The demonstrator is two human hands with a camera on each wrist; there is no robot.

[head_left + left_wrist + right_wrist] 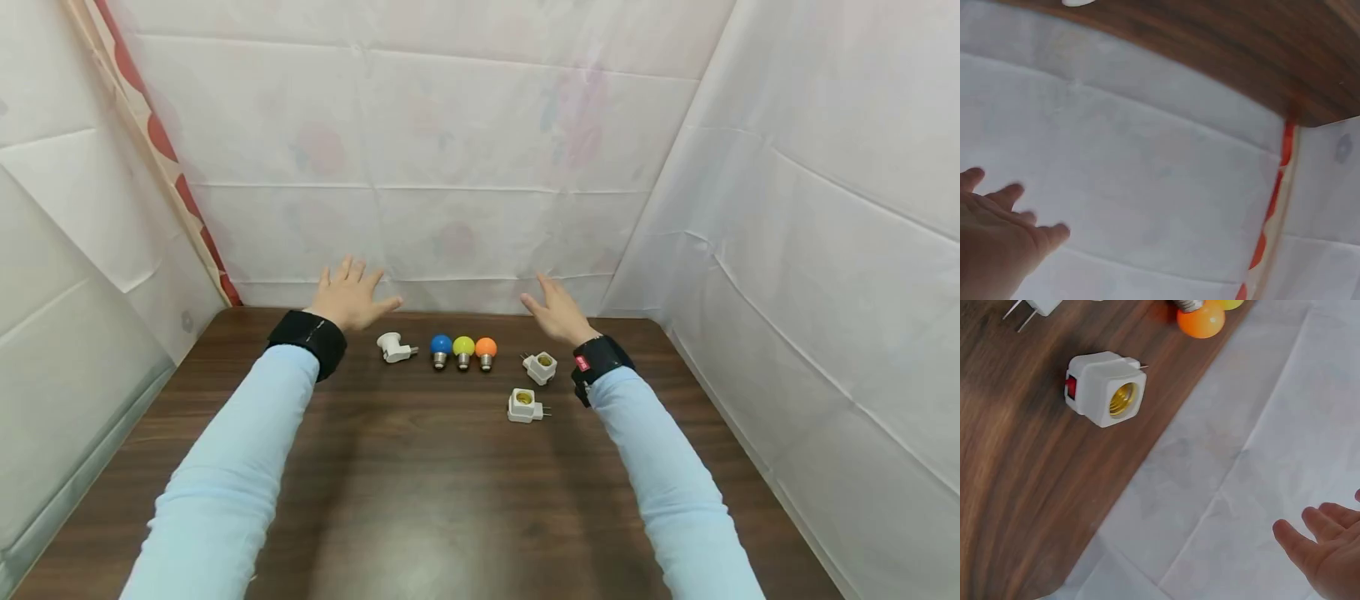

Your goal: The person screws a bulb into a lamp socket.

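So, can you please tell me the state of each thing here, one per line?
left hand: open, holds nothing
right hand: open, holds nothing
blue bulb: loose, not in a socket
yellow bulb: loose
orange bulb: loose
three white plug sockets: empty, lying on the table

Dark brown wood-grain table (pixel 420 492), blue bulb (pixel 441 346), yellow-green bulb (pixel 463 347), orange bulb (pixel 486 347), white sockets (pixel 540 367), light-blue sleeves (pixel 225 475)

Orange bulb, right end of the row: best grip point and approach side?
Grip the orange bulb by its round globe, coming from above with the right hand. It lies with its metal base toward the person, and the yellow bulb crowds its left, so top and right are probably freest.
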